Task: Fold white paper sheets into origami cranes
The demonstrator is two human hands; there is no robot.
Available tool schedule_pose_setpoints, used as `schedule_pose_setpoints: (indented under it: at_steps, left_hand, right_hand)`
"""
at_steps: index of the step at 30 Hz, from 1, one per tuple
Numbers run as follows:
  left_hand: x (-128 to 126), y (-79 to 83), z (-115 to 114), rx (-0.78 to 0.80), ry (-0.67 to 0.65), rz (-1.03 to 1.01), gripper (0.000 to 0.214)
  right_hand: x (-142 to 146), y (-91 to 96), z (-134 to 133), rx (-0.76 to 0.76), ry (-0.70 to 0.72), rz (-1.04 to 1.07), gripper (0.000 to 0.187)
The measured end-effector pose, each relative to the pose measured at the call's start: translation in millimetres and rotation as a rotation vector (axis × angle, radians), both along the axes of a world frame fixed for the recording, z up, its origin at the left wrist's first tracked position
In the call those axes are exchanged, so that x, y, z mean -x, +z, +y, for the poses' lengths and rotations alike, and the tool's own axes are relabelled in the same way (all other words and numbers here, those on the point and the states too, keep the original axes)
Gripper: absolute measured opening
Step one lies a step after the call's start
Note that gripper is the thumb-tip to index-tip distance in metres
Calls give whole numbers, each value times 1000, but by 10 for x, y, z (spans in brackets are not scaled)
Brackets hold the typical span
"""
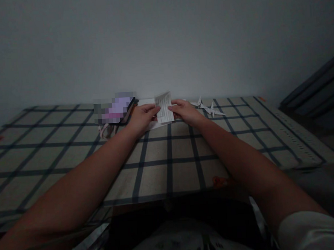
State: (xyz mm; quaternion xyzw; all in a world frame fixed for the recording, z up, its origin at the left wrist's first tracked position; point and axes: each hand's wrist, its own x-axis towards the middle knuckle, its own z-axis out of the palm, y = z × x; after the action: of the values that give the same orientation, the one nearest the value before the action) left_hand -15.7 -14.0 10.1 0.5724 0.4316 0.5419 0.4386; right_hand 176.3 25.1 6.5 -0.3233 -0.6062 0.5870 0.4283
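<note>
Between my two hands a folded sheet of printed paper (164,108) is held up above the table. My left hand (142,117) pinches its left edge, thumb on the near face. At the right edge, my right hand (187,111) grips it the same way. White paper (152,126) lies flat beneath and behind the held sheet, partly hidden by my hands. Just beyond my right hand sit two folded paper cranes (212,110), pale with pointed wings.
A phone-like item (119,108) with a lit, blurred screen leans left of my left hand, a pale cord beside it. The checked tablecloth (154,150) covers the table, which meets a plain wall (162,42). Grey fabric (320,93) hangs at the right.
</note>
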Motion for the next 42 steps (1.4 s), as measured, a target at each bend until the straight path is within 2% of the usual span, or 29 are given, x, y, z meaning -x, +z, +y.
schedule_pose_setpoints:
  at_steps: [3,9,15,17,22,25,28,32,35,38,40,42]
  left_hand:
    - [-7,-5,0,43,-63,-43,28]
    - [-51,2,11,157,-98,-287,18]
    - [-52,55,8,265,-162,-325,34]
    - [-46,42,15,268,-168,-297,37]
    - [-42,-29,21,145,-100,-153,47]
    - [-37,-32,5,54,-44,-88,49]
    - [-25,-21,-5,-51,-18,-28,47]
    - [-17,-18,-7,-113,-12,104,52]
    - [-32,-12,-15,-122,15,114,60]
    - [-50,-8,-18,-53,-52,39,65]
    - [-53,-13,-10,14,-120,38,53]
    - [-49,-23,3,46,-117,52,41]
  right_hand:
    - [12,21,-16,42,-49,46,24]
    - [9,66,-56,-56,-71,-21,3]
    - [-31,20,-4,-149,-138,-94,20]
    - [-41,18,-7,-191,-150,-124,22]
    - [-34,43,-47,-291,-190,-211,26]
    - [-17,52,-40,-236,-175,-128,30]
    - [-9,52,-26,-148,-125,-65,27]
    - [-7,34,-39,-148,-4,-87,26]
    - [-5,30,-55,-163,7,-122,19]
    - [-6,45,-52,-160,-75,-111,13]
    - [-6,57,-43,-161,-129,-83,12]
    - [-4,67,-36,-154,-146,-59,12]
